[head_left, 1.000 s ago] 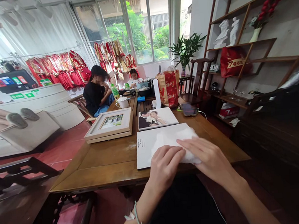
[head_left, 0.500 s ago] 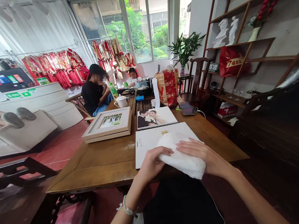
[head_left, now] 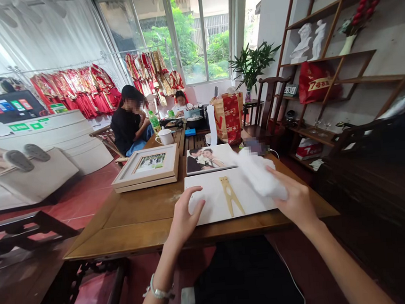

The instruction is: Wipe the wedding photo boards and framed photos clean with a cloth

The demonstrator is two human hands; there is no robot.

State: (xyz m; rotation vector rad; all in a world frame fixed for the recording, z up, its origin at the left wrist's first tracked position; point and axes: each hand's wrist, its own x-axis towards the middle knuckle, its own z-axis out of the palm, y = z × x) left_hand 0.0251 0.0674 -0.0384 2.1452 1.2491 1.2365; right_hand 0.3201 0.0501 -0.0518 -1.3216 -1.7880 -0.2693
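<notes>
My right hand [head_left: 295, 198] grips a white cloth [head_left: 263, 175], blurred by motion, over the right part of a white panel [head_left: 210, 208]. Near the panel's left side is my left hand [head_left: 188, 210], its thumb and fingers apart with nothing between them. On the panel lies a flat, pale gold two-legged piece [head_left: 230, 197], its legs pointing toward me. Just beyond the panel is a photo print of a couple [head_left: 206, 160], partly covered by the cloth at its right. To its left sit stacked wooden picture frames [head_left: 147, 168].
A white lidded mug [head_left: 164, 136], a green-labelled bottle [head_left: 154, 123] and a red-and-brown paper bag [head_left: 228, 119] stand farther back on the wooden table [head_left: 124, 230]. A blurred-out phone [head_left: 257, 147] lies at the right. A person in black [head_left: 125, 125] sits at the far left.
The white cloth has moved right in my right hand, uncovering the gold piece on the panel. My left hand has let go of the cloth and shifted left.
</notes>
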